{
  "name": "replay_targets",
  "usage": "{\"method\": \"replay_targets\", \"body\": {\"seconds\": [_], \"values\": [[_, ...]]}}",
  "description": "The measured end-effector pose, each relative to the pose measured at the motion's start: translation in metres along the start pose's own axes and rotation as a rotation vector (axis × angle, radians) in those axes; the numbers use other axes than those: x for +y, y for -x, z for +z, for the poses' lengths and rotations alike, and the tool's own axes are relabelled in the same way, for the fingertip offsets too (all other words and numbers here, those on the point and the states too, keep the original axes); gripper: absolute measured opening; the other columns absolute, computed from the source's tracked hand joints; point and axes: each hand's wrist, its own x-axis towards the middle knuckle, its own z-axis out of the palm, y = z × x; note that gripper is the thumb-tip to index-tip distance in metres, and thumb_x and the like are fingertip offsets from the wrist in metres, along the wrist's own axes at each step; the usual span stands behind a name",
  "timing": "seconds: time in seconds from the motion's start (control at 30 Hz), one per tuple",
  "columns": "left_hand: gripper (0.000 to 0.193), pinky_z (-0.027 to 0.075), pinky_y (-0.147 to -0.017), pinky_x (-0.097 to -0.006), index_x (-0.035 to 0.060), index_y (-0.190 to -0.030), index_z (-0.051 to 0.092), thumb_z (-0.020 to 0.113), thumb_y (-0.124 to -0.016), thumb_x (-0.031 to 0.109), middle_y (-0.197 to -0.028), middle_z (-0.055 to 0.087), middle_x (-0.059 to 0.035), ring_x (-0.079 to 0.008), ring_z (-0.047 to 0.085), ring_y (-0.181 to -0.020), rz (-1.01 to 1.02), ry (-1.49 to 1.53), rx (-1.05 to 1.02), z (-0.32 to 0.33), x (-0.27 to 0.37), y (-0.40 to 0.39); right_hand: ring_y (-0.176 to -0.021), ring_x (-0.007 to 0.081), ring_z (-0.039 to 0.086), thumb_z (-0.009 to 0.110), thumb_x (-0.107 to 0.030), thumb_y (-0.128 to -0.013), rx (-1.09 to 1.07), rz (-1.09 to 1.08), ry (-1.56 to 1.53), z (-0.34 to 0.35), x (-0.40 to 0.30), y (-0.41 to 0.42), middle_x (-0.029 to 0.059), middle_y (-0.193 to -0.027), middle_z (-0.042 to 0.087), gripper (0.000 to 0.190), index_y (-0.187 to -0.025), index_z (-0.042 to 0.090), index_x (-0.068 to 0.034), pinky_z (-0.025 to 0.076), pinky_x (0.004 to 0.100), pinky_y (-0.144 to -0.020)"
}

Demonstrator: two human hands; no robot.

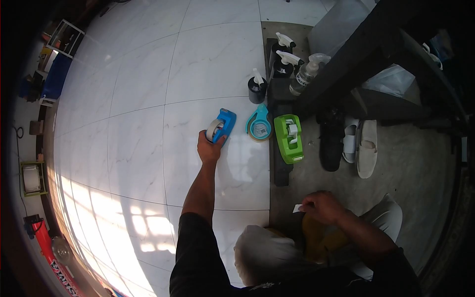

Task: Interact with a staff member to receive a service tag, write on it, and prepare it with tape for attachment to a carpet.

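My left hand (pixel 210 148) grips the near end of a blue tape dispenser (pixel 227 122), which carries a roll of pale tape (pixel 214 129), over the white tiled floor. To its right, a turquoise tape holder (pixel 258 120) with a brown roll lies on the tile. A green tape dispenser (pixel 287 139) rests on the dark wooden base beside that; a white core shows inside it, and no tape roll is visible there. Above my lap, my right hand (pixel 323 206) pinches a small white piece (pixel 297 208), perhaps paper, between thumb and fingers.
Black spray bottles (pixel 257 89) and a clear spray bottle (pixel 302 80) stand beyond the dispensers. A dark wooden frame (pixel 345 55) slants across the right. Sandals (pixel 366 152) sit beneath it on the concrete floor (pixel 400 174). Sunlight falls on the tiles (pixel 148 226) at lower left.
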Motion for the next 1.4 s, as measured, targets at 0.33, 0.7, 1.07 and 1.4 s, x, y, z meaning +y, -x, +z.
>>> {"method": "replay_targets", "body": {"seconds": [0.33,0.7,1.07,1.4], "values": [[0.067,0.049,-0.084,-0.0423,0.0019,-0.120,0.050,0.078,-0.069,0.036,-0.111,0.062,-0.0208,-0.0372,0.062,-0.094,-0.084,-0.007,-0.141,0.065,0.071,0.000,-0.088,0.0310,0.063,0.062,-0.031,-0.086,-0.042,-0.108,0.054,0.004,-0.031,-0.006,0.0110,-0.086,0.068,0.024,-0.089,0.067,-0.008,0.048,0.0430,-0.081],[0.050,0.051,-0.074,-0.0328,-0.0023,-0.122,0.054,0.063,-0.086,0.032,-0.097,0.067,-0.0164,-0.0230,0.064,-0.089,-0.851,0.245,-0.364,-0.167,-0.055,0.305,-0.067,0.0025,0.052,0.068,-0.016,-0.087,-0.029,0.073,-0.993,-0.041,-0.146,0.036,-0.0030,-0.075,0.063,0.015,-0.085,0.067,-0.001,0.042,0.0212,-0.062],[0.044,0.050,-0.085,-0.0432,0.0036,-0.121,0.055,0.058,-0.091,0.036,-0.107,0.066,-0.0115,-0.0279,0.063,-0.097,-1.746,0.602,-0.195,-0.375,0.186,0.770,-0.073,0.0040,0.056,0.067,-0.017,-0.087,-0.421,0.114,-0.605,-0.066,-0.282,0.165,-0.0026,-0.079,0.063,0.014,-0.091,0.065,-0.004,0.043,0.0205,-0.067],[0.041,0.048,-0.086,-0.0477,0.0094,-0.131,0.045,0.050,-0.096,0.030,-0.117,0.060,-0.0112,-0.0268,0.059,-0.104,-2.164,1.002,0.323,-0.401,0.306,1.025,-0.069,0.0072,0.059,0.068,-0.016,-0.086,-0.629,0.174,-0.437,0.029,-0.355,0.235,0.0014,-0.081,0.065,0.016,-0.094,0.065,-0.003,0.047,0.0223,-0.064]]}}
